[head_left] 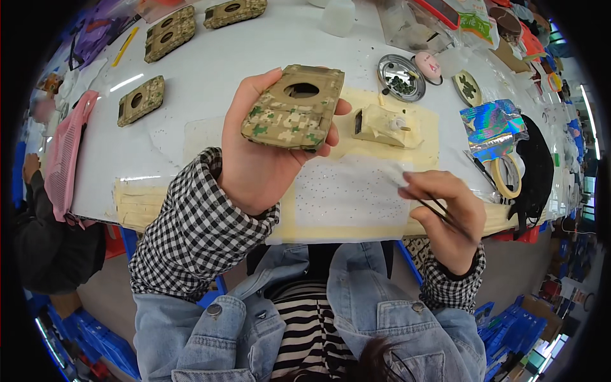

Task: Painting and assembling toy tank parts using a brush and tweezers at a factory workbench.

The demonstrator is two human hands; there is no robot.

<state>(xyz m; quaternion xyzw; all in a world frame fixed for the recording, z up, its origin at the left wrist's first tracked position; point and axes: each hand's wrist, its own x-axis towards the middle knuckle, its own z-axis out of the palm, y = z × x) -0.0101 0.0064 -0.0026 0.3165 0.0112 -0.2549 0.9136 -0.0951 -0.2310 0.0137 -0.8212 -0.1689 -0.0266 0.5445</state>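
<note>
My left hand (pixel 258 172) is raised over the table with its fingers wrapped round the edges of a model tank hull (pixel 283 121). Green, brown and tan pixel camouflage covers the hull, and a round hole opens in its top. Lower and to the right, my right hand (pixel 453 200) pinches a pair of dark, slender tweezers (pixel 445 218). Motion blurs their tips, so I cannot tell whether they grip anything. Between the hands, a white sheet (pixel 344 197) dotted with tiny dark specks lies on the table. Beyond it sits a block wrapped in masking tape (pixel 382 127).
Three more camouflaged hulls stand at the far left, one being a hull (pixel 141 100) near a pink basket (pixel 67 159). A round metal dish (pixel 385 63) holds small green pieces. On the right are a tape roll (pixel 514 181), an iridescent pouch (pixel 493 127) and a black bag (pixel 536 162).
</note>
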